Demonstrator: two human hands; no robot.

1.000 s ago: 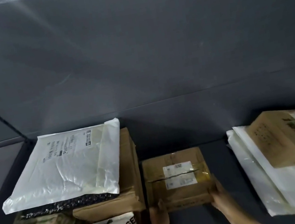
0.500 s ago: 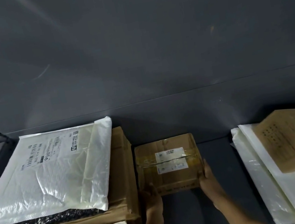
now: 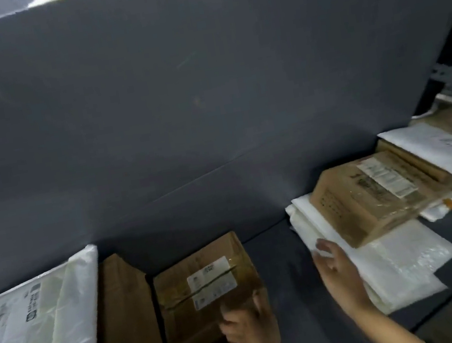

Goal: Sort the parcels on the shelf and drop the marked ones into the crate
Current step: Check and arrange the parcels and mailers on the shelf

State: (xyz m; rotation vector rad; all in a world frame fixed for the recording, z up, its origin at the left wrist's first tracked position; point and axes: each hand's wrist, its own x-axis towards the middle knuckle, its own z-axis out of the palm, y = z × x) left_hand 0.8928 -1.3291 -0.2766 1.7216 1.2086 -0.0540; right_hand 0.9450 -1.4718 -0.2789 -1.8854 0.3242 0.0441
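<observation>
Right hand (image 3: 337,269) has left the small box (image 3: 208,288), at six o'clock on the shelf (image 3: 285,281), and spreads toward four-o'clock mailers (image 3: 399,268), while left hand (image 3: 250,326) grips its corner, best steadying it to check the label.

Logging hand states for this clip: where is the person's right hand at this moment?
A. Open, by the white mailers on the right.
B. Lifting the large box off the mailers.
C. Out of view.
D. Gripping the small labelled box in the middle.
A: the right hand is open, fingers spread, at the edge of the white mailers, while only the left hand grips the small labelled box.
</observation>
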